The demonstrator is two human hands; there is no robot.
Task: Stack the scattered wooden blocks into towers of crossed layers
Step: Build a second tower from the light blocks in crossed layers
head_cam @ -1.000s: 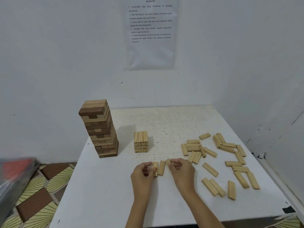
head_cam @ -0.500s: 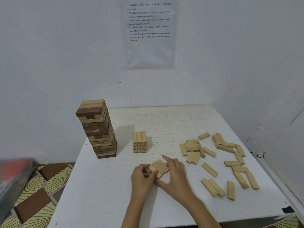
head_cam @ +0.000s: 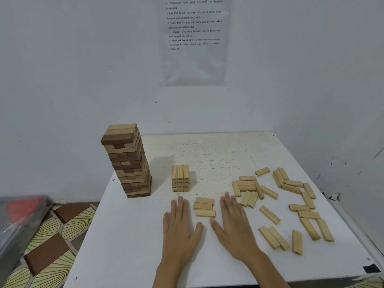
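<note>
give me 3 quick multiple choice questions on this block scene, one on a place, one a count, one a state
1. Where does the row of loose blocks lie?
A) inside a box
B) between the left hand and the right hand
C) on a chair

2. How many blocks are in that row?
A) three
B) five
C) one

3. How are the hands?
A) both gripping blocks
B) one raised in the air
C) both flat, fingers straight

Key:
1 B, the row sits in the gap between the hands.
2 A, three lie side by side.
3 C, both palms lie flat on the table, holding nothing.
</note>
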